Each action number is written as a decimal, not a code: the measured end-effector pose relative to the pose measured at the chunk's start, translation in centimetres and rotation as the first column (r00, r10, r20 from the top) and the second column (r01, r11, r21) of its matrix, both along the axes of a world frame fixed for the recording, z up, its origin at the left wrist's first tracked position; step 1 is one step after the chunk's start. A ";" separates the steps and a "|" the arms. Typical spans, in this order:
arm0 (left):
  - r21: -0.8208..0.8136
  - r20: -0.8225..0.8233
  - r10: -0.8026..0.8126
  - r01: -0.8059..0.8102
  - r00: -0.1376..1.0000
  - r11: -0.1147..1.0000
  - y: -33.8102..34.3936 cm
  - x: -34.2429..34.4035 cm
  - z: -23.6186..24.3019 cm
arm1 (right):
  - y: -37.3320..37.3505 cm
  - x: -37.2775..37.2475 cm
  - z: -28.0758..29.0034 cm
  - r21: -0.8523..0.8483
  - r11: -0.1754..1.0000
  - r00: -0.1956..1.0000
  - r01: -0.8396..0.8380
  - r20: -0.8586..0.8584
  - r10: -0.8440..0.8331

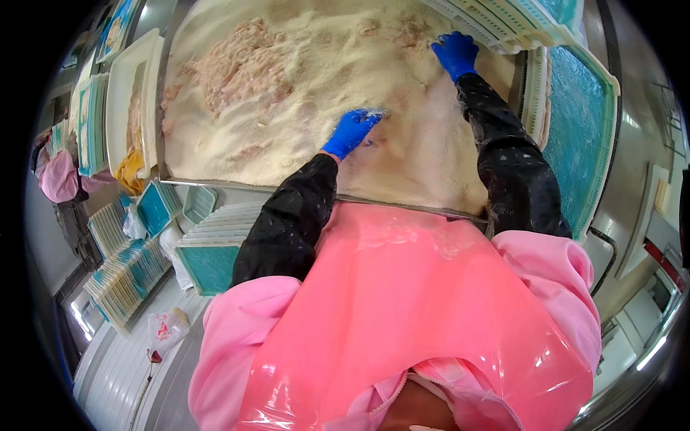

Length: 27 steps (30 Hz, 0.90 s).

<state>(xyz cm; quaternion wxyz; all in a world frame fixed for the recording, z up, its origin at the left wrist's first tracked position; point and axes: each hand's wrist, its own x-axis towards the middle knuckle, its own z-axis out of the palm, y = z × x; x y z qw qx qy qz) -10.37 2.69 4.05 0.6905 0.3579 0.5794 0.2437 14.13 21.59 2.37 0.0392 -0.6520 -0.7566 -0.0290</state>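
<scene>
A wide metal-rimmed tray [259, 188] in front of me holds pale yellow crumbs [302, 147] and raw pinkish meat pieces. Blue gloves cover both hands, with black sleeves on the forearms. Near the tray's middle, my left hand [352, 131] rests low over the crumbs, its fingers reaching right and the thumb apart; crumbs stick to the fingertips. Farther off at the right, my right hand [456, 54] is open on the crumbs, close to some crumb-covered meat [413, 34]. Neither hand visibly holds anything. A large heap of meat [244, 68] lies at the far left.
Cream racks [489, 21] and a teal-bottomed tray [578, 115] stand along the right side. A white tub [116, 100] adjoins the left side. Stacked trays [208, 266] sit below left, by a plastic bag [167, 330]. Another person's pink sleeve [59, 176] shows far left.
</scene>
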 end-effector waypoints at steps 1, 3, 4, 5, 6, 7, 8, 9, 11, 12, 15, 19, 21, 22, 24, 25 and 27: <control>0.020 0.022 0.000 0.000 1.000 1.000 -0.2 -0.2 0.1 | 0.0 -0.5 0.6 -0.042 0.999 1.000 -0.025 -0.018 0.024; 0.064 0.073 -0.016 0.012 0.997 0.998 -0.2 -0.6 0.0 | -0.3 -0.6 1.6 -0.124 0.990 0.997 -0.061 -0.047 0.056; 0.070 0.086 -0.030 0.024 0.996 0.997 -0.1 -0.7 -0.3 | -1.0 0.2 0.6 0.027 0.997 0.985 -0.068 -0.158 0.072; 0.074 0.095 -0.039 0.032 0.995 0.997 0.0 -0.7 -0.6 | -1.5 0.2 0.5 0.041 0.997 0.968 -0.063 -0.242 0.072; 0.079 0.105 -0.050 0.041 0.993 0.996 0.0 -0.8 -0.9 | -2.0 0.4 0.5 0.055 0.997 0.943 -0.057 -0.324 0.071; 0.084 0.110 -0.051 0.042 0.993 0.996 0.0 -0.6 -1.2 | -2.7 0.5 0.7 0.065 0.997 0.913 -0.043 -0.403 0.066; 0.088 0.109 -0.046 0.036 0.993 0.995 -0.1 -0.7 -1.4 | -3.7 -0.1 2.0 0.050 0.997 0.884 -0.050 -0.463 0.068; 0.092 0.109 -0.042 0.032 0.993 0.995 -0.1 -0.8 -1.6 | -4.6 -0.6 2.5 0.028 0.999 0.843 -0.044 -0.535 0.052; 0.077 0.123 -0.049 0.040 0.991 0.996 -0.1 -0.8 -1.8 | -6.7 -1.2 3.3 -0.021 0.999 0.745 -0.024 -0.667 0.004; 0.068 0.130 -0.054 0.045 0.990 0.997 -0.1 -0.9 -1.8 | -7.9 -1.8 3.8 0.051 0.996 0.805 -0.066 -0.588 0.084; 0.037 0.155 -0.077 0.072 0.985 0.997 0.0 -1.0 -1.2 | -12.1 -3.6 4.9 0.233 0.948 0.916 -0.217 -0.287 0.280; 0.055 0.118 -0.026 0.019 0.993 0.998 0.1 -0.9 -1.3 | -19.3 -3.5 1.2 -0.013 0.960 0.951 -0.278 -0.141 0.274; 0.082 0.053 0.017 -0.022 0.998 0.996 -0.3 -1.4 -1.7 | -22.8 -4.3 2.3 0.042 0.933 0.902 -0.356 -0.246 0.355; 0.460 -0.168 0.025 0.056 0.985 0.886 -0.3 -1.7 -2.1 | -23.8 -3.9 2.4 0.017 0.938 0.881 -0.346 -0.338 0.331; 0.692 -0.396 0.235 0.121 0.888 0.712 -0.3 -1.9 -2.8 | -25.1 -3.0 2.3 -0.034 0.943 0.815 -0.331 -0.513 0.268; 0.778 -0.462 0.349 0.185 0.815 0.600 0.1 -1.4 -2.0 | -24.9 -2.5 1.6 0.023 0.978 0.795 -0.206 -0.579 0.181; 0.805 -0.370 0.386 0.084 0.845 0.587 1.0 -0.1 -2.5 | -22.7 -1.6 -0.6 0.117 0.991 0.703 0.060 -0.710 0.042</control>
